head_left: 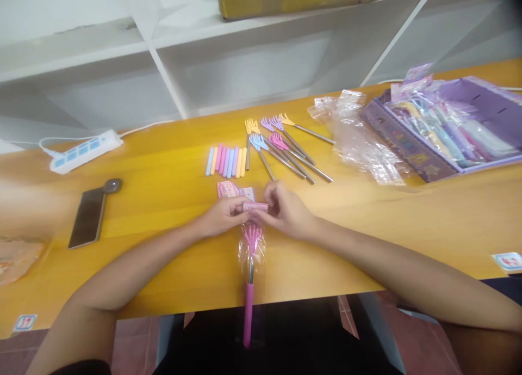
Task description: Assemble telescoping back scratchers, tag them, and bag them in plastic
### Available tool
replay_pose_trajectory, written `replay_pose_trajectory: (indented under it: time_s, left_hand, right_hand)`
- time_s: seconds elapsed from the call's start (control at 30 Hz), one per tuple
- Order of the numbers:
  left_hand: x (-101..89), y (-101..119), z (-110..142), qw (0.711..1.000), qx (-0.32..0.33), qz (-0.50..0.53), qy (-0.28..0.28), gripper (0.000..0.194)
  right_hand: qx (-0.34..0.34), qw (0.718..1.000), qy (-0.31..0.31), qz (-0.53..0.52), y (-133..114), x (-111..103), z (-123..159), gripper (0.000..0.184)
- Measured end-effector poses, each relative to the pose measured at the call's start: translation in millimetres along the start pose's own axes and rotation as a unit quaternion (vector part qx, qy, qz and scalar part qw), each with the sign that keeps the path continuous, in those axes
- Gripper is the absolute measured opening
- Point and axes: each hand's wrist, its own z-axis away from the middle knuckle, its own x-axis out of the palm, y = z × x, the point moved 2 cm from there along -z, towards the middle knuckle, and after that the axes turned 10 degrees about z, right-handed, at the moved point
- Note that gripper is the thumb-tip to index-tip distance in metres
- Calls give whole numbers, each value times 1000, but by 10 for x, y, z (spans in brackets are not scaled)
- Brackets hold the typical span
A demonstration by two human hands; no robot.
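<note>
Pink card [255, 207], pinched by the left hand [223, 216] and right hand [292, 213] above the bagged back scratcher [248, 312], looks light and bendy, best held by its edges.

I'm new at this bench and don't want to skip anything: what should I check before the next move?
1. Pink scratcher inside the clear bag: ok.
2. Left hand and right hand both at the printed card: ok.
3. Bag top sealed: cannot tell; fingers and blur hide it.
4. More printed cards within reach: ok, just beyond the left hand.
5. Loose scratchers fitted with grips: not ok; their metal rods are bare.
</note>
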Motion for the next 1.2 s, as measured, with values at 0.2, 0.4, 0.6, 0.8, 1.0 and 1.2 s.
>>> replay_pose_trajectory:
  time_s: [0.2,0.4,0.6,0.8,1.0,1.2]
  left_hand:
    - [-22,8,13,999,1,-44,21,36]
    - [11,49,11,999,3,-32,2,37]
    - [15,4,14,1000,-7,7,-21,43]
    - [-12,-15,15,1000,-11,16,-11,38]
    - [0,47,1,1000,4,3,4,33]
    - [1,106,49,999,-17,33,3,45]
  right_hand:
    - [21,987,-124,-102,21,85,42,45]
    - [28,971,-175,-158,39,37,31,41]
    - [18,968,-183,-170,69,11,17,42]
    - [-20,963,-191,-189,82,-43,2,42]
    - [-18,952,-212,-221,78,-60,7,47]
    - [77,871,-281,-396,48,-108,-9,64]
